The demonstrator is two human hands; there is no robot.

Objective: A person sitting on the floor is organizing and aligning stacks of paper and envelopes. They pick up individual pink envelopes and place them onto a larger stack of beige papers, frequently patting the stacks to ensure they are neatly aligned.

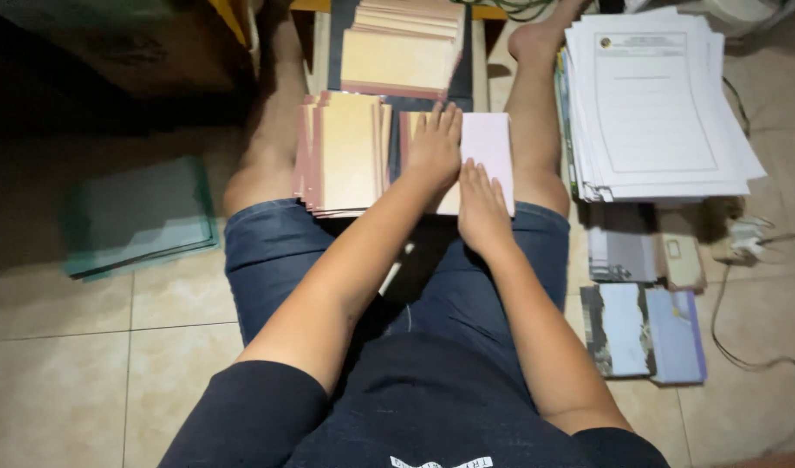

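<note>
Hands flat at frame center, left hand (435, 147) and right hand (482, 208) both spread and pressing the pale sheet (488, 147) beside the tan stack (347, 152), so I'd keep palms down, square edges and crease slowly.

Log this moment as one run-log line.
left hand: flat on pale pink card | right hand: pressing card's near edge | tan card stack: beside, left | white paper stack: right, on floor
</note>
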